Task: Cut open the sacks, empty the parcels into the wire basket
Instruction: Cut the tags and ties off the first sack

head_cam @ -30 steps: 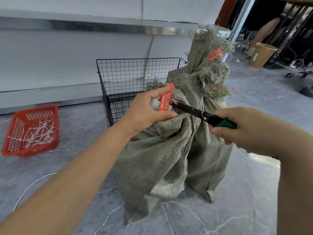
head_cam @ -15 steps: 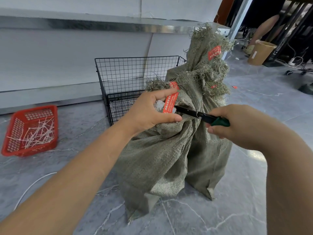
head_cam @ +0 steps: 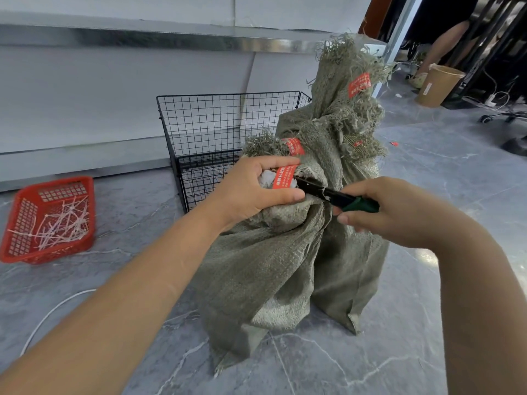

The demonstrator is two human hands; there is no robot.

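Two grey-green woven sacks stand on the floor, the near sack (head_cam: 265, 269) in front of a taller sack (head_cam: 348, 115) with a frayed top. My left hand (head_cam: 253, 189) grips the tied neck of the near sack, fingers around a red tag (head_cam: 284, 176) and some white material. My right hand (head_cam: 399, 212) holds a green-handled cutter (head_cam: 336, 196) whose black blade points left and touches the neck right by the tag. The black wire basket (head_cam: 205, 129) stands just behind the sacks; what lies in it is hidden.
A red plastic basket (head_cam: 51, 220) with several cut white ties lies on the floor at the left. A white cord (head_cam: 54, 312) runs across the grey marble floor. At the far right are a brown paper bin (head_cam: 436, 85), a person's leg and chair wheels.
My right hand has pushed the cutter further left, so its blade tip now sits at the tag under my left fingers. My left hand keeps its grip on the neck.
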